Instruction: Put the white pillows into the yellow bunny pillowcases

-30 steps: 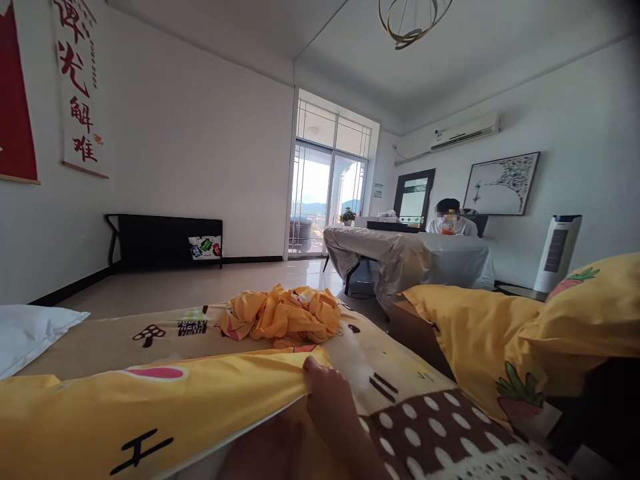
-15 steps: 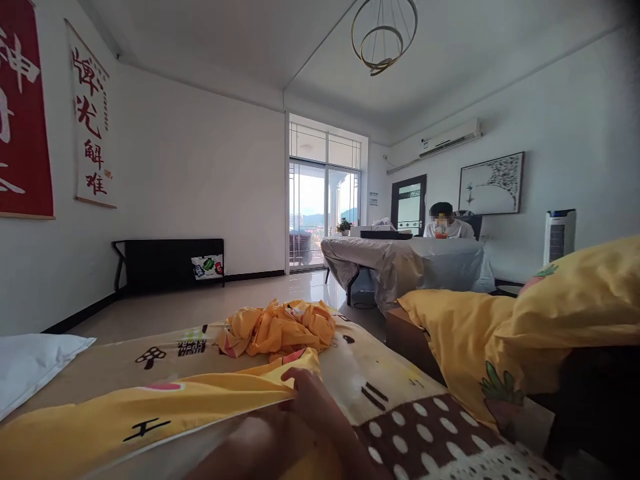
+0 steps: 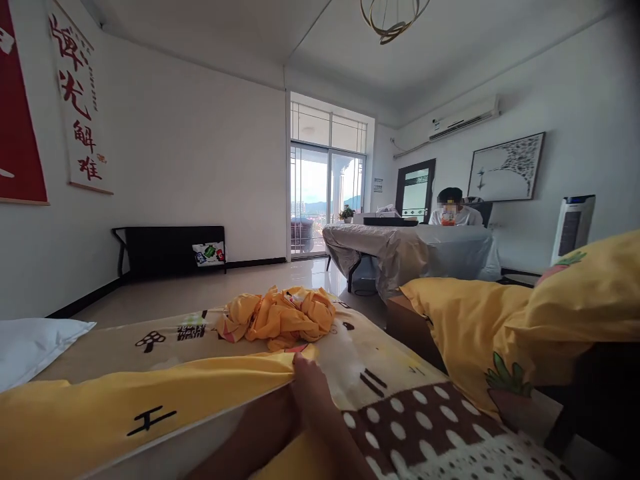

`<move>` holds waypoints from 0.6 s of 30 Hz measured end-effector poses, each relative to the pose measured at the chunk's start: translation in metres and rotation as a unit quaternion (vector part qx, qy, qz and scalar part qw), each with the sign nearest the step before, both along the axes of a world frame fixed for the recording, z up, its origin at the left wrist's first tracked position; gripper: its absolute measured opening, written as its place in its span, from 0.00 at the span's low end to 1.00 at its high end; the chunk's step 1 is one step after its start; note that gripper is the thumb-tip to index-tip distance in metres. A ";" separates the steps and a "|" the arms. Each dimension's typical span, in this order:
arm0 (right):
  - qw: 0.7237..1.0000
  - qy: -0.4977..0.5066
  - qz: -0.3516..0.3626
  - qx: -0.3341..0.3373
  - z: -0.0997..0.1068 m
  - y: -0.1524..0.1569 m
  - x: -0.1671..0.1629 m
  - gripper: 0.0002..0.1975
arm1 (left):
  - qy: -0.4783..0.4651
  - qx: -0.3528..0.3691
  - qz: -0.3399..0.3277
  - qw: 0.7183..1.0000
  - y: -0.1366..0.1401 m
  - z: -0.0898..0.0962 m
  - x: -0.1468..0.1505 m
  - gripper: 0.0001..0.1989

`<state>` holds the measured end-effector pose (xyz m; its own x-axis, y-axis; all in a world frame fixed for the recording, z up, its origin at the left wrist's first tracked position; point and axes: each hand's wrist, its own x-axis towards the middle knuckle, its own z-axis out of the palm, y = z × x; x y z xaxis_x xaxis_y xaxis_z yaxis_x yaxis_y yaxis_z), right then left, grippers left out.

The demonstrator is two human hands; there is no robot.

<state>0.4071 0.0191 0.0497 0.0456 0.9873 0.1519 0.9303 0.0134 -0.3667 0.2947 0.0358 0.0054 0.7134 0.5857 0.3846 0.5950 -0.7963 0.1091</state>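
Observation:
A yellow pillowcase [image 3: 165, 387] with black marks is stretched across the front of the bed. My right hand [image 3: 309, 380] is closed on its far right end, with the fingers curled over the edge. My left forearm [image 3: 250, 437] comes up from below along the pale underside of the cloth. The cloth and my right hand hide the left hand, so its fingers do not show. Just beyond lies a crumpled heap of orange-yellow cloth [image 3: 280, 317]. A white pillow [image 3: 40, 347] rests at the left edge.
A patterned blanket [image 3: 395, 360] covers the bed. Yellow pillows [image 3: 595, 287] are piled at the right over a brown box [image 3: 407, 323]. Farther back, a person [image 3: 457, 212] sits behind a plastic-covered table [image 3: 400, 250]. A black folded frame [image 3: 160, 250] leans by the wall.
The camera view has tilted down slightly. The pillowcase edge now looks straighter and more taut, and its pink patch no longer shows. My right hand stays closed at its end.

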 end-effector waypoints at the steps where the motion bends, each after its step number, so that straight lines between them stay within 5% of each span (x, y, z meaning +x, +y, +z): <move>1: 1.000 0.013 -0.005 0.005 -0.005 0.004 0.000 0.24 | 0.007 -0.005 -0.006 1.000 0.000 -0.003 -0.001 0.23; 7: 0.994 0.072 -0.029 0.076 -0.007 0.010 0.004 0.21 | 0.032 -0.026 0.009 0.999 0.001 -0.009 -0.007 0.35; 18: 0.964 0.227 0.099 0.098 -0.016 0.023 0.012 0.22 | 0.087 -0.030 0.005 0.996 0.001 -0.009 -0.009 0.21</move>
<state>0.4194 0.0419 0.0336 -0.0350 0.9382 0.3443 0.6469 0.2838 -0.7078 0.2860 0.0370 -0.0038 0.7604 0.6116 0.2185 0.6170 -0.7853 0.0510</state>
